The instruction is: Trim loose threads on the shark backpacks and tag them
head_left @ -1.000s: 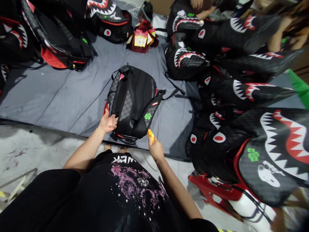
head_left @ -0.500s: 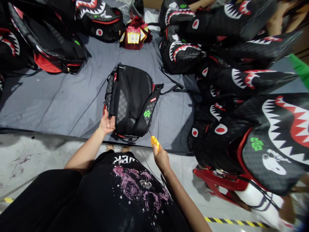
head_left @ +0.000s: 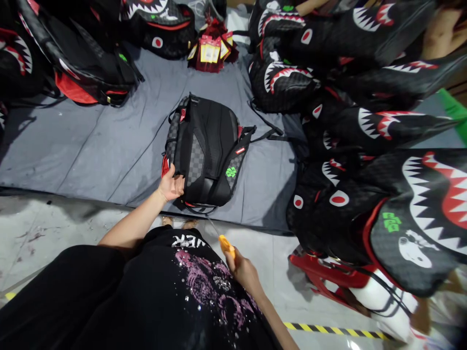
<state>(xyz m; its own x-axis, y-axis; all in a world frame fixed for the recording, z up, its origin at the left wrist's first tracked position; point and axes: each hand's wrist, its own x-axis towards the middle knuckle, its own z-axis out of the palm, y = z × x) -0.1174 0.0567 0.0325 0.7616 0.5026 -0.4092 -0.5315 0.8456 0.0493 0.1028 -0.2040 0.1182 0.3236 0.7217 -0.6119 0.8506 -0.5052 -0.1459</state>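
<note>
The right hand [head_left: 245, 271] has just drawn back from the near right corner of the black checked backpack [head_left: 209, 141], where the tip of the yellow-handled tool [head_left: 226, 246] was against the bag's edge half a second ago; now the tool hangs below the front edge of the grey-covered counter [head_left: 109, 131], its thin tip angled up and leftward near the carry loop [head_left: 200, 210]. As I judge it, this leaves the left hand [head_left: 171, 185] alone tending the bag, with the right in a pause between touches. The fingers of the right hand are clamped on the tool's handle; those of the left lie half curled at the bag's near left side, thumb by the red edge [head_left: 165, 166], and whether they pinch it I cannot tell. The backpack lies at the counter's front edge, back panel up, its position much as it was. Its long axis runs roughly straight away from the person, across the counter's front edge; the carry loop and the broad root of the shoulder strap [head_left: 239, 160] seem to mark the near end as its top, while the strap slants away to the right, towards the piled bags [head_left: 286, 87]
</note>
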